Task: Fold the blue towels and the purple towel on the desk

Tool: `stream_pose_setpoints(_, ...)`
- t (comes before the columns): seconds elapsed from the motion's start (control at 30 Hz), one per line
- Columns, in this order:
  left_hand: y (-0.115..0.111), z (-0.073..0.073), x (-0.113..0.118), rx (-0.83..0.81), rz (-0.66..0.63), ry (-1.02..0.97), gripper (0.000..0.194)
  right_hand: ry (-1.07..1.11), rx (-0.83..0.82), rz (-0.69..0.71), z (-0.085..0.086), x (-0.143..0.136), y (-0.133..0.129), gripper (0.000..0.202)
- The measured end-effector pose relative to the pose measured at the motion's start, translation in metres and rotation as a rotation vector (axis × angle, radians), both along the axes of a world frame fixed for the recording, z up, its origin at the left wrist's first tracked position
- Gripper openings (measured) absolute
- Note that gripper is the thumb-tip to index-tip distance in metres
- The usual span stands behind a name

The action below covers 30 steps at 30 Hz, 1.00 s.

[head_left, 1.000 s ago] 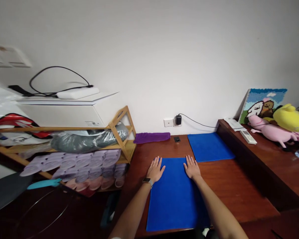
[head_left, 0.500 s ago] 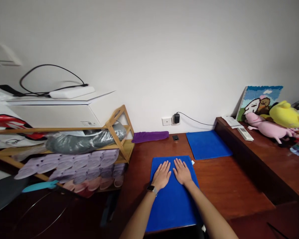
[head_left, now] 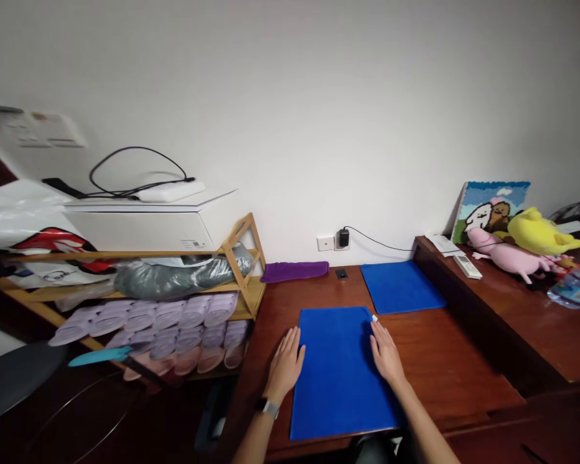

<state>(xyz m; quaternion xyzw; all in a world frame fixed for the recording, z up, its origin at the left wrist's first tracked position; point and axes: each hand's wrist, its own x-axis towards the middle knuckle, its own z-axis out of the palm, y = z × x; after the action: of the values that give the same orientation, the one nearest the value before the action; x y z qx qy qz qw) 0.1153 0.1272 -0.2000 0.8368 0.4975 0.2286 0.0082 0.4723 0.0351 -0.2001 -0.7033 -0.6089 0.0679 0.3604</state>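
Observation:
A blue cloth (head_left: 341, 370) lies spread flat on the brown wooden table (head_left: 430, 361), its near edge by the table's front. My left hand (head_left: 286, 364), with a watch on the wrist, is at the cloth's left edge with fingers stretched out. On the opposite side, my right hand (head_left: 385, 351) is open over the right edge, its fingertips near a small white tag (head_left: 374, 318). Neither hand grips anything. Farther back lies a second blue cloth (head_left: 401, 287), and a purple cloth (head_left: 296, 272) lies folded in a strip along the wall.
To the left stands a wooden rack (head_left: 251, 293) with lilac slippers (head_left: 169, 316) and a white box (head_left: 145, 229). A raised ledge on the right bears a remote (head_left: 466, 267), plush toys (head_left: 507, 254) and a bottle (head_left: 573, 290). A black plug (head_left: 344, 238) sits in the wall socket.
My hands have moved apart from the middle of the near blue cloth, the left to its left edge and the right to its right edge. The view has shifted slightly.

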Motion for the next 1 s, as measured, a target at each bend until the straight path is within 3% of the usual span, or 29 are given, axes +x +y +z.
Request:
stream_pose_setpoints(0.13,-0.049,-0.027,-0.044,0.050,0.080,0.009,0.058,0.145,-0.008,-0.151,-0.033,0.021,-0.072,0.071)
stream_pose_setpoints(0.27,-0.061,-0.032,-0.051,0.106,0.164,-0.014,0.053,0.107,-0.080,-0.159,-0.046,0.025,-0.105,0.072)
stream_pose_setpoints(0.5,-0.060,-0.007,-0.039,0.106,0.140,-0.066,0.050,0.046,-0.076,-0.155,-0.029,0.016,-0.101,0.071)
stream_pose_setpoints(0.8,-0.057,-0.006,-0.033,0.088,0.144,-0.135,0.043,0.271,-0.054,-0.163,-0.019,0.027,-0.106,0.067)
stream_pose_setpoints(0.9,-0.050,0.007,-0.012,0.068,0.093,-0.168,0.040,0.263,-0.053,-0.209,-0.013,0.028,-0.096,0.065)
stream_pose_setpoints(1.0,-0.034,0.024,0.028,0.039,-0.008,-0.149,0.042,0.185,-0.033,-0.175,0.001,0.016,-0.066,0.064)
